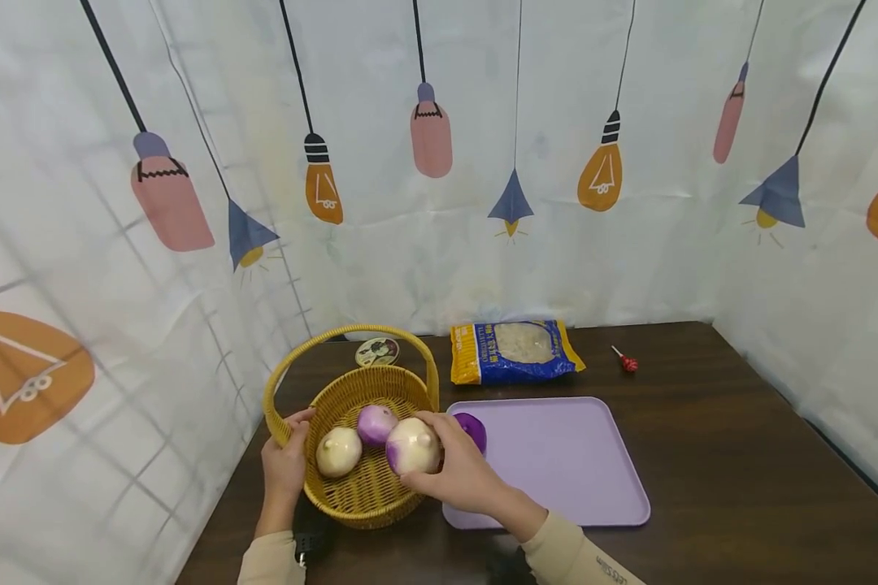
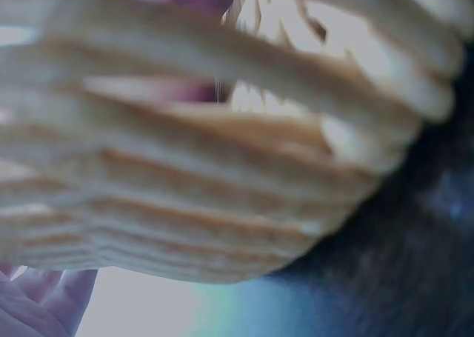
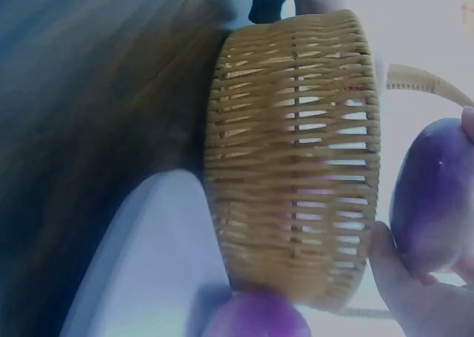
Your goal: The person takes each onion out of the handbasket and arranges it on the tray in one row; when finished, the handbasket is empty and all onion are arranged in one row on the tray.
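Right hand (image 1: 464,471) has the white-and-purple onion (image 1: 413,446) between thumb and fingers, spread only as wide as the onion. Onion sits just inside the right rim of the basket (image 1: 366,518) in head view; right wrist view puts it above rim level. Left hand (image 1: 285,459) holds the basket's left rim by the foot of the handle (image 1: 351,329); finger wrap partly hidden. Pale onion (image 1: 339,452) is inside by the left wall, purple onion (image 1: 375,425) toward the far wall. Dark purple onion (image 1: 471,431) is near the far left corner of the tray (image 1: 556,455), partly behind the right hand. To do this well: brace the basket with the left, it looks light enough to slide if bumped. Clear the rim and the handle's right foot; right fingers are close to both. Skin looks slick, so grip around the widest part, don't squeeze hard. Don't knock the neighbours, they'd likely roll. Any set-down: lower slowly, let go only when it's supported. Can't tell if the thumb touches the rim.
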`<move>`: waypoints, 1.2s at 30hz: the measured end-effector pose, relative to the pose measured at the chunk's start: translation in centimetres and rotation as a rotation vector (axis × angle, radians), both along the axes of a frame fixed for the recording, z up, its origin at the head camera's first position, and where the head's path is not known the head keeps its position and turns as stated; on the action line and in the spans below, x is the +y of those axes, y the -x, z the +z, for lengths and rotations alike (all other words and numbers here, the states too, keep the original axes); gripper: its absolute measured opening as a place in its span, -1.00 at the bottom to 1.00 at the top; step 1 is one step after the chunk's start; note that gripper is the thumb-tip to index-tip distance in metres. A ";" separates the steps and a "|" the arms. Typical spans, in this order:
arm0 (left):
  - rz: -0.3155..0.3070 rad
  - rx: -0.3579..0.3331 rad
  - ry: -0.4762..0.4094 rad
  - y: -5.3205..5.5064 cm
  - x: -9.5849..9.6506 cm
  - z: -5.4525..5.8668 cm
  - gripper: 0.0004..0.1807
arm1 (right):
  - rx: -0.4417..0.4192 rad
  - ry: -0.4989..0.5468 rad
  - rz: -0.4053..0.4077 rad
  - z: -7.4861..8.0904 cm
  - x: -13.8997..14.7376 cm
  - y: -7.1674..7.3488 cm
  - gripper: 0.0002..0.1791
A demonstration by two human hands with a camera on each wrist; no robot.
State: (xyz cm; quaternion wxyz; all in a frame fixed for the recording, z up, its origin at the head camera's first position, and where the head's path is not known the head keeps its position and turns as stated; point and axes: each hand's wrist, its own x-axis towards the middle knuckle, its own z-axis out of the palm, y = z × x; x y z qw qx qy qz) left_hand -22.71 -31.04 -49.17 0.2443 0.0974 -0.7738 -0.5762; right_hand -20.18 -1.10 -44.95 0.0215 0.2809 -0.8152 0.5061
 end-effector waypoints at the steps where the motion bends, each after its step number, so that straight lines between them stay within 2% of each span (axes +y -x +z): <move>1: 0.000 -0.002 -0.001 0.1 0.0 0.0 -0.61 | 0.001 0.007 -0.004 0.0 0.4 0.0 -0.13; 9: -0.007 -0.007 -0.036 -0.3 0.2 0.7 -0.62 | -0.001 0.094 -0.060 -0.2 4.0 0.4 -0.10; 14: -0.029 -0.011 -0.052 -0.5 0.4 1.4 -0.63 | -0.028 0.143 -0.162 -0.4 6.2 1.5 -0.13; 22: -0.020 -0.019 -0.040 -0.1 0.1 0.4 -0.62 | -0.106 0.214 -0.302 -1.8 9.3 3.0 -0.13; 25: -0.021 -0.011 -0.042 -0.3 0.2 0.5 -0.61 | -0.147 0.215 -0.334 -2.4 10.1 3.4 -0.14; 29: -0.024 0.002 -0.036 -0.9 0.9 1.7 -0.62 | -0.166 0.193 -0.378 -3.2 10.8 3.9 -0.13; 32: -0.023 0.006 -0.025 -1.3 1.4 2.5 -0.63 | -0.166 0.159 -0.416 -3.7 11.1 4.1 -0.13; 36: -0.020 0.011 -0.023 -1.5 1.5 2.9 -0.64 | -0.193 0.097 -0.429 -4.3 11.4 4.2 -0.13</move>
